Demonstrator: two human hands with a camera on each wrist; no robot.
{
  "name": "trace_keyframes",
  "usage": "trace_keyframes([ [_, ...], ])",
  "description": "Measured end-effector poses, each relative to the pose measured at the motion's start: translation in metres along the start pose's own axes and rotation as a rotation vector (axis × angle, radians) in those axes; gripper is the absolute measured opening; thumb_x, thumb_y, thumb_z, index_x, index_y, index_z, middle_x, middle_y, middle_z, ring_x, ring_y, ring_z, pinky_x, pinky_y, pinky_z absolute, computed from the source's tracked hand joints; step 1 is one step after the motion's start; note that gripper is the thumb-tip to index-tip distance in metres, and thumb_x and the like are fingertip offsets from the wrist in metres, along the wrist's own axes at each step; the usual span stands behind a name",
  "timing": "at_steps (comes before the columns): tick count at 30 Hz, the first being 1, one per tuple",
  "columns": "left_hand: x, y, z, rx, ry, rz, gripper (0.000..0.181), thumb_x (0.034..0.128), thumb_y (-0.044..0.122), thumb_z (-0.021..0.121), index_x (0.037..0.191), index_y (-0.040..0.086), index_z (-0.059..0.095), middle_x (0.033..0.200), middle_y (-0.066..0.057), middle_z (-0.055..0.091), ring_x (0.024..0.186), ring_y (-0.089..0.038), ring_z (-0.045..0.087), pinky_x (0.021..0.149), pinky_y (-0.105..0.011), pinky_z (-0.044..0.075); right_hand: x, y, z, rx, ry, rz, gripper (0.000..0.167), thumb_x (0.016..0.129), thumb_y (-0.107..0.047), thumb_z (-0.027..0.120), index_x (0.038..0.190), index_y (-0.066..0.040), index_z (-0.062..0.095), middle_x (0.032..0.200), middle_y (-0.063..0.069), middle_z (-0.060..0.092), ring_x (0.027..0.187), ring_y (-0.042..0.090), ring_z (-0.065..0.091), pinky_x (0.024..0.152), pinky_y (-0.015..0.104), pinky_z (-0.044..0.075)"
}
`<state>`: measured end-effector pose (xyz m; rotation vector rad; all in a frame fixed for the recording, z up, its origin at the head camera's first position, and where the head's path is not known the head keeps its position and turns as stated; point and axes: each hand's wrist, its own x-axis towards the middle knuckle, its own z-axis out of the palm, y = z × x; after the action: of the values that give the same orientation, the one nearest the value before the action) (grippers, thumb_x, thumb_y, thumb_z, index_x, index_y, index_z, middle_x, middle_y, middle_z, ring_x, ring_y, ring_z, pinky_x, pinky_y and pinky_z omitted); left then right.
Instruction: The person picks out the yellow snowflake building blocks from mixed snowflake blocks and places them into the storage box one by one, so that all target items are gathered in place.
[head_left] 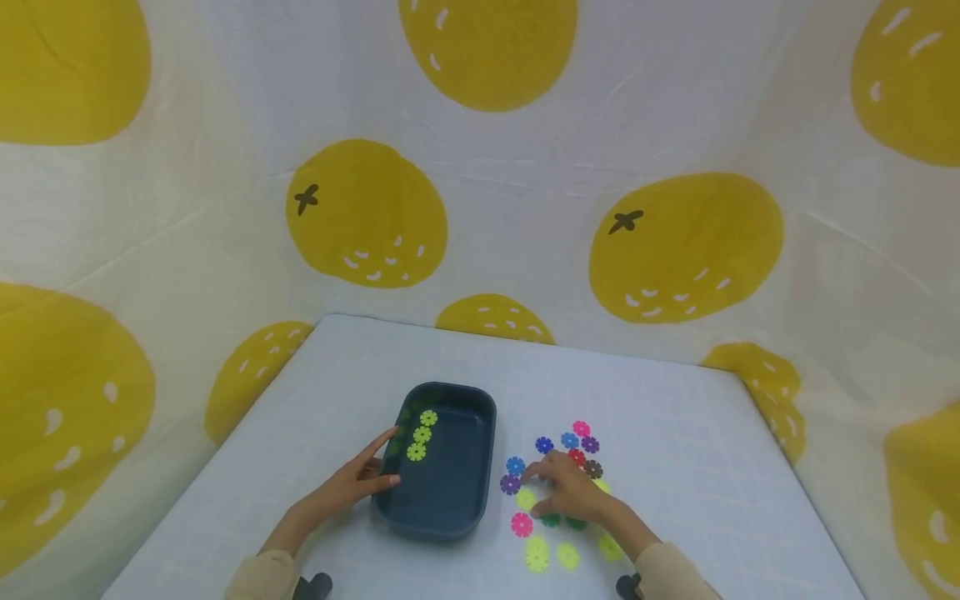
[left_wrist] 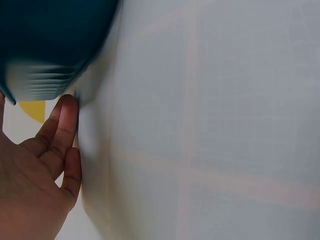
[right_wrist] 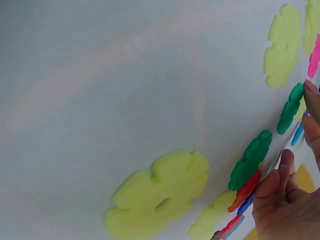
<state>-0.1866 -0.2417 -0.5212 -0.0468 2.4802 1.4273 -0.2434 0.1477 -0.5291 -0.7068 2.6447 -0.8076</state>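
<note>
A dark blue-green tray (head_left: 447, 500) stands left of centre in the head view, with several yellow notched discs (head_left: 422, 434) in a row along its left side. My left hand (head_left: 352, 482) rests at the tray's left rim, index finger and thumb spread apart; its other fingers are loosely bent beside the outer wall in the left wrist view. My right hand (head_left: 572, 492) hovers among the loose discs, thumb and index finger parted near a yellow disc (head_left: 525, 499). A pink disc (head_left: 522, 524) and a purple disc (head_left: 510, 484) lie close to those fingertips. Nothing shows between them.
More discs lie around the right hand: blue (head_left: 544, 445), red (head_left: 576, 457), brown (head_left: 592, 469), and green (right_wrist: 251, 160). Several yellow discs (head_left: 537, 553) are nearest the front. The white tablecloth (head_left: 690, 450) meets a fruit-patterned curtain (head_left: 517, 217) behind.
</note>
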Motion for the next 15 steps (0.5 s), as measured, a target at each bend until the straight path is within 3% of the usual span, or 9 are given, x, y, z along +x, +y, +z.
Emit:
trace_keyframes([
  [8,0.0009,-0.0021,-0.0005,0.011,-0.001,0.008,0.08,0.0915,0.041,0.07,0.156,0.041,0.023,0.146,-0.022,0.046,0.123,-0.035,0.054,0.098,-0.059,0.048,0.0031,-0.0015,0.0016,0.043,-0.013,-0.032,0.035,0.075,-0.023,0.086,0.107,-0.026,0.074,0.11,-0.003,0.06,0.102,0.019,0.053,0.088,0.046,0.052],
  [15,0.0017,-0.0028,0.0002,0.022,0.001,-0.01,0.081,0.0905,0.043,0.071,0.156,0.042,0.023,0.149,-0.023,0.043,0.126,-0.038,0.051,0.099,-0.061,0.046,0.0005,-0.0049,0.0028,0.07,-0.009,0.002,0.03,0.076,-0.019,0.086,0.103,-0.022,0.073,0.109,-0.002,0.061,0.101,0.019,0.054,0.094,0.051,0.051],
])
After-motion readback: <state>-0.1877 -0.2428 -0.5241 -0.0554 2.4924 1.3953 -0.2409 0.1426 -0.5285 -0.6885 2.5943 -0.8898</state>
